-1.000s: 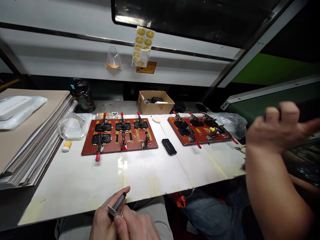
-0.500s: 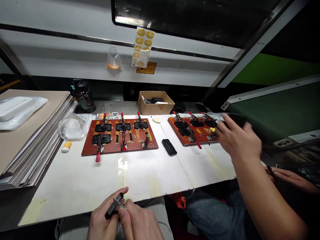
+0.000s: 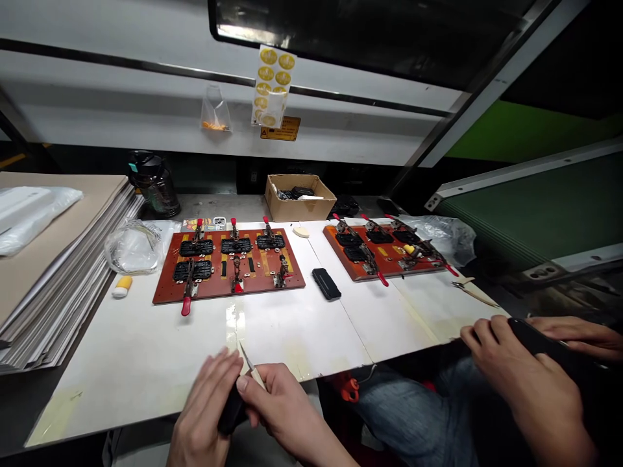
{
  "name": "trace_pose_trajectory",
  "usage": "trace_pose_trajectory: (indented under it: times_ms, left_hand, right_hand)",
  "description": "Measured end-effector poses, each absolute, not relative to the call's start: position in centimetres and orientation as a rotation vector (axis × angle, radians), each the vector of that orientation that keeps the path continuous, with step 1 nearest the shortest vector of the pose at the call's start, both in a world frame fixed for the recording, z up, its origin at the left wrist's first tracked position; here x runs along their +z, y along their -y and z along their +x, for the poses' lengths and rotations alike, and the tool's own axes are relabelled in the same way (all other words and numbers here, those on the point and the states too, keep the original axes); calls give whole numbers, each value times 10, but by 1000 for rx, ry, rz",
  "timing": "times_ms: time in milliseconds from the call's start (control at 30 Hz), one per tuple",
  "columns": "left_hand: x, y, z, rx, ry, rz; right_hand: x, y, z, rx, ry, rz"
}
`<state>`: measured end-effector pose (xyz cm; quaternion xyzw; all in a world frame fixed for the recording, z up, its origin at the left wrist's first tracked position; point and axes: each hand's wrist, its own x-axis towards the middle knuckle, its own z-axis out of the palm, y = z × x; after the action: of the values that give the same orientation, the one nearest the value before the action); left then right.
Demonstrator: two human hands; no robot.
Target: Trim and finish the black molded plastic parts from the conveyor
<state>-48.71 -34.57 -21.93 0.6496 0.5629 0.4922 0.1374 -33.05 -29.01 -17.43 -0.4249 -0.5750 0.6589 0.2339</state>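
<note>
My left hand (image 3: pixel 204 408) is closed round a small black part (image 3: pixel 232 412) at the near table edge. My right hand (image 3: pixel 277 405) pinches a thin pale blade-like tool (image 3: pixel 250 363) whose tip points up and away, right above that part. Both hands touch each other over my lap. Ahead lies a red-brown clamp fixture board (image 3: pixel 228 295) with black parts in its nests and red-handled toggle clamps. A loose black part (image 3: pixel 326 283) rests on the white table (image 3: pixel 146 350) to the board's right.
A co-worker's hands (image 3: pixel 516 370) at the right hold a dark object beside a second fixture board (image 3: pixel 384 250). A stack of cardboard sheets (image 3: pixel 53 259) stands at the left, a clear bag (image 3: pixel 132 246), a dark jar (image 3: pixel 154 185) and a cardboard box (image 3: pixel 299 198) behind.
My hands shifted, and the tool now points upward over the black part. The co-worker's hand came down from the right fixture board to the table's near right edge.
</note>
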Motion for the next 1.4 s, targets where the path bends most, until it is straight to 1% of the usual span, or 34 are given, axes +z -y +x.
trace_pose_trajectory:
  times_ms: [67,133,233,300,367,467,567,667,733,833,900,1033,1133,1200,1300,1400]
  left_hand:
    - [-213,343,-498,1398,-1824,1710]
    - [-208,342,-509,1388,-1896,1258]
    - [-207,339,-517,1301,-1607,691]
    - [-209,333,-520,1264,-1484,603]
    - [-213,323,-526,1257,-1487,678]
    - [-218,303,-542,1153,-1607,941]
    - [-224,288,-557,1023,-1831,1329]
    - [-228,283,-566,1005,-1971,1677]
    - [-227,283,-575,1016,-2026,1704]
    - [-215,274,-601,1013,-2149,1643]
    - [-203,257,-625,941,-2301,1655]
    - [-182,193,-676,669,-2572,1650]
    - [-177,144,-701,436,-2656,1632]
    - [-175,125,-708,300,-2679,1624]
    - [-171,127,-702,212,-2713,1673]
    - [-165,163,-685,237,-2794,1799]
  right_hand:
    - [-179,290,-331,1826,1450,-1221]
    - [-183,291,-332,1759,1431,-1286]
    - [-188,296,-335,1789,1466,-1200]
    - [-191,298,-335,1799,1540,-1178]
    - [-194,295,-332,1612,1663,-1297]
    - [-200,278,-319,1064,1839,-1495]
    - [-213,252,-305,649,1987,-1569]
    - [-235,233,-295,316,2072,-1629]
    - [-250,226,-293,180,2089,-1634]
    - [-265,223,-292,110,2094,-1622]
    - [-268,223,-292,101,2093,-1617]
    - [-266,224,-293,114,2080,-1617]
    - [-263,225,-293,140,2066,-1607]
    - [-261,227,-291,162,2047,-1590]
    - [-257,233,-286,151,1960,-1545]
    - [-248,242,-287,177,1920,-1446]
